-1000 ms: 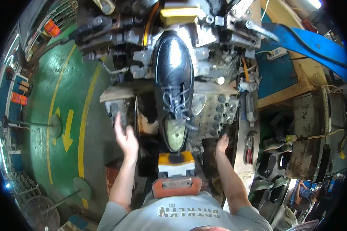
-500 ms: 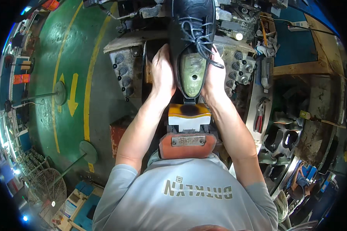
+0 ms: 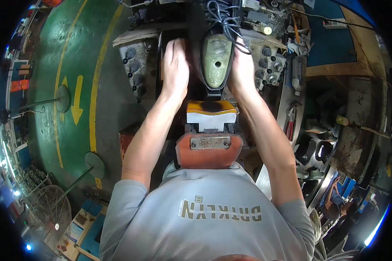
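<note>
A black lace-up shoe upper (image 3: 224, 31) sits on a green last (image 3: 217, 61) with a round dark hole, toward the far middle of the machine. Its dark laces hang loose to the right. My left hand (image 3: 176, 69) is flat with fingers stretched forward, a little apart from the shoe's left side. A dark blur lies between that hand and the last. My right hand (image 3: 243, 71) lies along the shoe's right side, fingers extended; laces and shoe partly cover them. Nearer me are a yellow-and-black pad (image 3: 211, 107) on a white block and a red plate (image 3: 209, 158).
Control panels with knobs stand left (image 3: 135, 71) and right (image 3: 270, 65) of the shoe. Red-handled pliers (image 3: 290, 124) lie on the right ledge, near dark shoe-shaped parts (image 3: 315, 150). A green floor (image 3: 43, 126) with yellow markings and a wire fan (image 3: 52, 209) are at left.
My left hand has moved left, away from the shoe's side it was pressed against. The shoe sits slightly farther off in the picture, and the whole view has shifted a little.
</note>
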A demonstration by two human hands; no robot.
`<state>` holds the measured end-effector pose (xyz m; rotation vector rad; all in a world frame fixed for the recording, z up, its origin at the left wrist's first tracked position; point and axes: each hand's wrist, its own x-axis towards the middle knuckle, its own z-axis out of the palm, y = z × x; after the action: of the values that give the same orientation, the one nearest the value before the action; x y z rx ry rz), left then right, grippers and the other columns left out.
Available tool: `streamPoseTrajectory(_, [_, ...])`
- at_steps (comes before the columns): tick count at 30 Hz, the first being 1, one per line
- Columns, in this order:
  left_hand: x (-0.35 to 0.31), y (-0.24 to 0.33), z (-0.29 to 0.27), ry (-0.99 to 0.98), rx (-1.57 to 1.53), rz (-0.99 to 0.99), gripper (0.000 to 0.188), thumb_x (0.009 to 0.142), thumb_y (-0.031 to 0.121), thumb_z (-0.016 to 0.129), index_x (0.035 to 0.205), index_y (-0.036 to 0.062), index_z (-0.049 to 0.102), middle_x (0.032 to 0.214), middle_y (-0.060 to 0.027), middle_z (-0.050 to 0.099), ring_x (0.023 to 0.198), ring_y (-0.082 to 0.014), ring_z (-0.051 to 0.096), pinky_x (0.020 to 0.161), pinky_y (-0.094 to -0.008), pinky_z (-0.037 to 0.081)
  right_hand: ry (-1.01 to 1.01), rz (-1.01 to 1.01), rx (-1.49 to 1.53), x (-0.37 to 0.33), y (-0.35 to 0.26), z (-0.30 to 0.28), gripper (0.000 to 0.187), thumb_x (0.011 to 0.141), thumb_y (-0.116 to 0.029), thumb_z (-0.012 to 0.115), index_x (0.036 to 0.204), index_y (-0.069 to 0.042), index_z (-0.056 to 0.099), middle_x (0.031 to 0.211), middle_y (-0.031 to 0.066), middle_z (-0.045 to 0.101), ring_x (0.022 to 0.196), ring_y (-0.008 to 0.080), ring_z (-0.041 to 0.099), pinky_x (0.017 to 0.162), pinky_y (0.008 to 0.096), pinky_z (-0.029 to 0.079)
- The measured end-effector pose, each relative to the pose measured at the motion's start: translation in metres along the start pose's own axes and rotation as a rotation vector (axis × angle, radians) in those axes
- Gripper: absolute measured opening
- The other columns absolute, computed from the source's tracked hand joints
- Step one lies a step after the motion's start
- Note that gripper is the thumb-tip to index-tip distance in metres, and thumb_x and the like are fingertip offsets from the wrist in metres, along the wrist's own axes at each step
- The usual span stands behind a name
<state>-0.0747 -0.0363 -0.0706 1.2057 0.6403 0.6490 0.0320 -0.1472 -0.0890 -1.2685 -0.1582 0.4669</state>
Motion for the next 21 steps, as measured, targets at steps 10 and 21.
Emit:
streamPoseTrajectory(10, [-0.154, -0.189, -0.138, -0.094, 0.071, -0.493, 0.047, 0.085, 0.023, 0.073, 0.118, -0.0009, 0.050, 0.104, -0.0076, 0.061, 0.092, -0.0151, 0.057, 0.082, -0.0283, 0.047, 0.319, 0.204, 0.099, -0.079, 0.034, -0.161, 0.027, 0.102, -0.028, 0.047, 0.093, -0.004, 0.055, 0.072, -0.0005, 0.046, 0.062, 0.0107, 0.045, 0.057, 0.0266, 0.040])
streamPoseTrajectory(21, [-0.147, -0.128, -0.104, -0.115, -0.142, -0.498, 0.066, 0.072, 0.016, 0.083, 0.125, -0.0011, 0.049, 0.114, -0.0084, 0.061, 0.101, -0.0183, 0.060, 0.090, -0.0309, 0.048, 0.301, 0.287, -0.043, -0.152, 0.046, -0.172, 0.021, 0.097, -0.026, 0.058, 0.094, -0.006, 0.062, 0.076, -0.0033, 0.054, 0.068, 0.0066, 0.048, 0.063, 0.0211, 0.039])
